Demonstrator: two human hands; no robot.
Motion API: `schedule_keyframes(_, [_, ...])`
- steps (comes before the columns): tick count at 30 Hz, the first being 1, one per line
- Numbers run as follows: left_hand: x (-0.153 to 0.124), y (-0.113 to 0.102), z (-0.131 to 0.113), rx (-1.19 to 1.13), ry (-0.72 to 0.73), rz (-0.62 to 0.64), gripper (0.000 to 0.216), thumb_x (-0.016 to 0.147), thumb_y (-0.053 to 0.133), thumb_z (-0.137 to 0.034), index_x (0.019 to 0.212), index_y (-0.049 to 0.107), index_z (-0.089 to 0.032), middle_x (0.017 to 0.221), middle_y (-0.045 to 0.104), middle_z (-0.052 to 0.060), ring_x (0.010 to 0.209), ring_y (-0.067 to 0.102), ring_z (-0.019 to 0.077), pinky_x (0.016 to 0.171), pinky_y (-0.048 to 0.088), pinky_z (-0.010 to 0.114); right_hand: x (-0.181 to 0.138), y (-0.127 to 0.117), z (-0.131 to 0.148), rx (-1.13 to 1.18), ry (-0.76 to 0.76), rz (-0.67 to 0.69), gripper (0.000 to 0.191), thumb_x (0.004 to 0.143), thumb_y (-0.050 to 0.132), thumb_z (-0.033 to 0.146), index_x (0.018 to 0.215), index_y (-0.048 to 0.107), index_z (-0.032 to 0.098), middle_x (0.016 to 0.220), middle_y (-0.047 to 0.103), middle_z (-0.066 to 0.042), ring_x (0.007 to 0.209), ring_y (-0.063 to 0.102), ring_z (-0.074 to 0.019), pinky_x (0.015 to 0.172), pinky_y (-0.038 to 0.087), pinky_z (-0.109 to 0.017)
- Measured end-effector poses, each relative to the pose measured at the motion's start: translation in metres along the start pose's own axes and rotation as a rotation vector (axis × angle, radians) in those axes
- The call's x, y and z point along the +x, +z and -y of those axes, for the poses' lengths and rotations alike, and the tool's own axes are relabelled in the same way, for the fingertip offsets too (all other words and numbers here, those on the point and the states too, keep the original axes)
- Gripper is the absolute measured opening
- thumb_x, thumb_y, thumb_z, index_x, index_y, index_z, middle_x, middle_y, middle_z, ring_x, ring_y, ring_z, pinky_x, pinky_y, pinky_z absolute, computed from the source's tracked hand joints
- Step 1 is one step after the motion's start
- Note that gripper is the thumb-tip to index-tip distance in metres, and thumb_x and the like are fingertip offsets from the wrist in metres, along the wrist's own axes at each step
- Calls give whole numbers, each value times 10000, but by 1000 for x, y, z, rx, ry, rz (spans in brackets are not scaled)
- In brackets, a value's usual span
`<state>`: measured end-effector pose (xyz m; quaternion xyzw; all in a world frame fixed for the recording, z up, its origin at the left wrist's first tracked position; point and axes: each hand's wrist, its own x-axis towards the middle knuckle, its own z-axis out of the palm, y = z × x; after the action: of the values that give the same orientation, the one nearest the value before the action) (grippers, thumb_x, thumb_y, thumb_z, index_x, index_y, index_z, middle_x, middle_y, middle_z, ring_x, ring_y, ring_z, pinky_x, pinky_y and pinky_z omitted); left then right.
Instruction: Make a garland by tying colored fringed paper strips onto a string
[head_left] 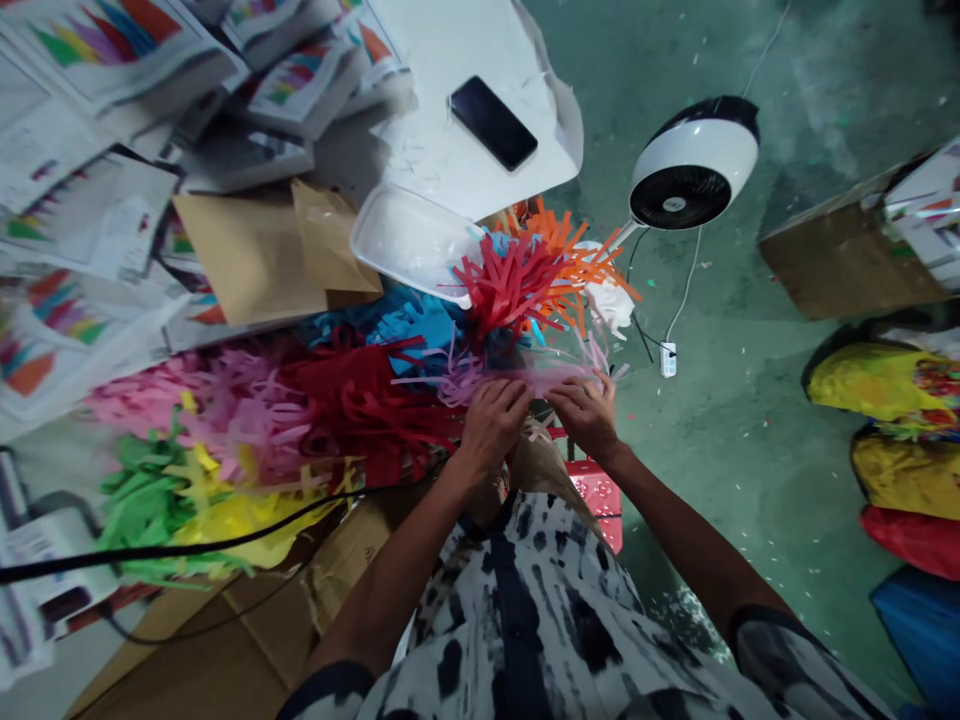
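Note:
My left hand (pixel 491 418) and my right hand (pixel 587 412) are side by side, fingers curled over a bundle of pale pink fringed paper strips (pixel 525 377) held between them. Just beyond the hands lie red fringed strips (pixel 510 285) and orange strips (pixel 574 250). Blue strips (pixel 420 322) lie to the left of those. A heap of dark red strips (pixel 352 400), pink strips (pixel 202 400), yellow strips (pixel 232 510) and green strips (pixel 142 495) spreads out to the left of my left hand.
A black phone (pixel 493 122) lies on a white sheet (pixel 465 60). A clear plastic tray (pixel 409 240) and brown envelopes (pixel 255 255) sit beside stacks of printed sheets (pixel 90 120). A white fan (pixel 694 165) stands on the green floor. Coloured bags (pixel 892 400) lie at right.

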<state>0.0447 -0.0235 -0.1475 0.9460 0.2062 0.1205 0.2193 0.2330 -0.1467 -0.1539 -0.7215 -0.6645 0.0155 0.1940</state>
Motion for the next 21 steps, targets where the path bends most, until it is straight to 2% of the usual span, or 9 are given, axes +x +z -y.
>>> schedule_keyframes(4, [2, 3, 3, 0, -40, -11, 324, 1011, 603, -273, 1325, 670, -230, 1311, 714, 118, 1221, 625, 276, 993, 490, 437, 6, -5, 2, 24, 32, 27, 135, 1014, 622, 243, 1053, 751, 249, 1024, 792, -58, 1145, 648, -262, 1227, 185, -554])
schedule_keyframes(7, [2, 3, 1, 11, -78, -49, 254, 1015, 600, -262, 1244, 705, -227, 1234, 743, 105, 1155, 644, 265, 955, 486, 426, 11, -8, 10, 54, 43, 73, 159, 1013, 616, 287, 1096, 743, 240, 1091, 776, -80, 1183, 617, -282, 1239, 165, -571])
schedule_keyframes(10, [2, 3, 1, 5, -72, -58, 202, 1009, 610, -241, 1173, 728, -223, 1156, 761, 86, 1079, 649, 249, 899, 483, 403, 16, -9, 11, 53, 36, 90, 177, 1018, 615, 302, 1125, 753, 276, 1106, 773, -56, 1132, 614, -268, 1231, 162, -562])
schedule_keyframes(12, [1, -1, 4, -10, -78, -57, 183, 1010, 605, -228, 1137, 738, -222, 1108, 765, 78, 1037, 646, 237, 871, 479, 386, 18, -10, 7, 55, 71, 93, 166, 1026, 610, 316, 1077, 766, 294, 1057, 778, -35, 1091, 615, -255, 1224, 163, -549])
schedule_keyframes(17, [-1, -21, 15, -14, -299, -62, 188, 1029, 576, -309, 1014, 749, -234, 1049, 754, 82, 1015, 614, 253, 855, 438, 401, 25, -15, -6, 87, 220, 164, 222, 1034, 592, 406, 976, 751, 262, 985, 775, -50, 1106, 606, -266, 1190, 170, -520])
schedule_keyframes(21, [4, -29, 17, 61, -402, -6, 240, 1036, 549, -371, 967, 730, -230, 1010, 744, 93, 996, 601, 283, 829, 390, 422, 37, -17, -7, 46, 266, 238, 257, 1034, 584, 435, 936, 724, 243, 937, 768, -53, 1087, 601, -275, 1130, 190, -504])
